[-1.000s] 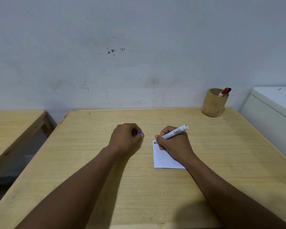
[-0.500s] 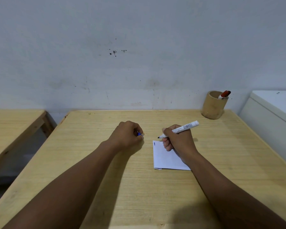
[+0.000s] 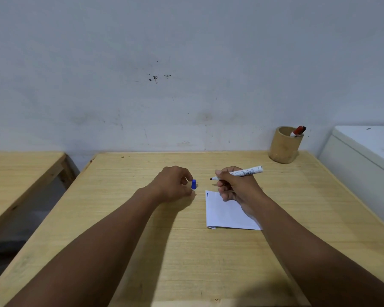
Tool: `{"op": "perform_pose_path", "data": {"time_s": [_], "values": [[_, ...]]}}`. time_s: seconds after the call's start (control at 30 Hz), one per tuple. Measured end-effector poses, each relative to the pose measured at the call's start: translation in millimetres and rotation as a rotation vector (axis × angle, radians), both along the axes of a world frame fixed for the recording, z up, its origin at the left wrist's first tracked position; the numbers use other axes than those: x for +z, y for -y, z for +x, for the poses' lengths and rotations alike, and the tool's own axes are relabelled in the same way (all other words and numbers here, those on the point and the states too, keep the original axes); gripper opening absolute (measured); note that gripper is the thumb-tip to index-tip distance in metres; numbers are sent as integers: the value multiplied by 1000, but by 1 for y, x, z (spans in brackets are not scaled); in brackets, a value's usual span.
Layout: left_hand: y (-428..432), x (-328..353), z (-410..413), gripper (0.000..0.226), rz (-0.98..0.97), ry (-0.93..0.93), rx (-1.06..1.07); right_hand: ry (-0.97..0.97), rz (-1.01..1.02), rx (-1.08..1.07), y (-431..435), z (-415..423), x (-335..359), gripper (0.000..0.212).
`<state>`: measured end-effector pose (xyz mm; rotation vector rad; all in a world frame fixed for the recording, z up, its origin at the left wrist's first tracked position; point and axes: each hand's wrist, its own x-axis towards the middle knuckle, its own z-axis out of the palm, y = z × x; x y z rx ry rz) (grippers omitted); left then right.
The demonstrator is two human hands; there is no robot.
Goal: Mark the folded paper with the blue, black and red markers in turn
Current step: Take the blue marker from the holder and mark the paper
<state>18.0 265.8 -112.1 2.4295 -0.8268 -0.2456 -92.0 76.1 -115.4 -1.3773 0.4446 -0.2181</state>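
Pale wooden worktop (image 3: pixel 142 218), folded paper (image 3: pixel 226 214) as landmark, blue "1" at far-left corner. Right hand (image 3: pixel 237 187) above it, grip closed round blue marker (image 3: pixel 237 173), tip lifted clear. Left hand (image 3: pixel 173 185) just left, pinching blue cap (image 3: pixel 193 184), likely ready for recapping. Red marker (image 3: pixel 298 131) in cup (image 3: pixel 284 147), well beyond.

Two bare forearms reach in from the near edge, with no sleeves, watch, bracelets or rings showing on them. The left hand (image 3: pixel 173 185) and the right hand (image 3: pixel 237 187) wear no gloves; the nails look short and plain.
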Motion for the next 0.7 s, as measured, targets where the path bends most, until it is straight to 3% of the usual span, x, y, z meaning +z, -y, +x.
{"op": "perform_pose_path", "data": {"time_s": [0.2,0.33,0.4,0.57,0.7], "values": [[2,-1,-2,42,-9,25,3,-5,-2,15,-1,-3,5,6],[7,0,-2,13,-17,50,9,-2,20,-56,-1,-1,5,5],[11,1,-2,4,-136,21,50,16,47,-70,0,0,9,10],[16,21,-2,10,-619,-406,184,88,110,-40,4,2,21,9],[20,31,-2,16,-802,-627,153,114,168,-28,3,4,27,7]]}}
